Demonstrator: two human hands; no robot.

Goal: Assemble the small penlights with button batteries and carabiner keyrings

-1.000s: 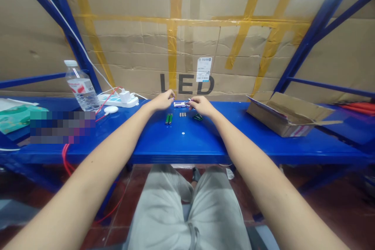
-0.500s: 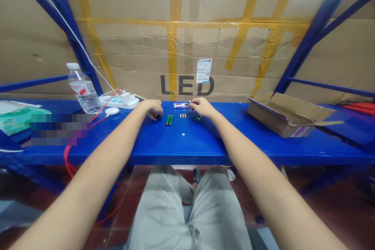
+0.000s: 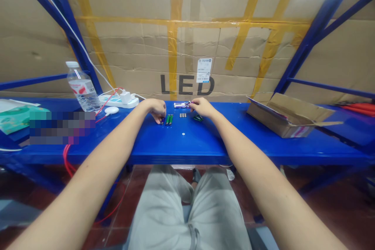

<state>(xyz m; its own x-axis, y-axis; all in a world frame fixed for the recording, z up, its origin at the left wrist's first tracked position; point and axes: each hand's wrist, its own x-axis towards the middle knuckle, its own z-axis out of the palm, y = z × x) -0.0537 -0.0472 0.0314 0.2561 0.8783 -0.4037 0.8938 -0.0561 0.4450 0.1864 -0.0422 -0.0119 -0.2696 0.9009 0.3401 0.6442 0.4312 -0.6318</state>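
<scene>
My left hand (image 3: 158, 110) is closed in a pinch on a small dark purple battery (image 3: 162, 121), just left of two green batteries (image 3: 169, 120) lying side by side. Most of what it grips is hidden by the fingers. Toward the back, my right hand (image 3: 202, 107) has its fingertips pinched at the right end of a group of purple and silver batteries (image 3: 179, 105). Between the hands lie several small round button cells (image 3: 183, 115). A dark green item (image 3: 198, 118) of unclear kind sits under my right wrist. Closer to me is a small whitish disc (image 3: 183, 134).
An open cardboard box (image 3: 288, 119) stands at the right of the blue table (image 3: 181, 146). At the left are a water bottle (image 3: 83, 88), a power strip (image 3: 129, 102), a white round charger (image 3: 111, 111) and red cables. A large cardboard sheet (image 3: 134, 50) rises behind.
My left hand has shifted right and slightly toward me, bringing the purple battery close beside the green ones. My right hand has stayed at the purple and silver batteries.
</scene>
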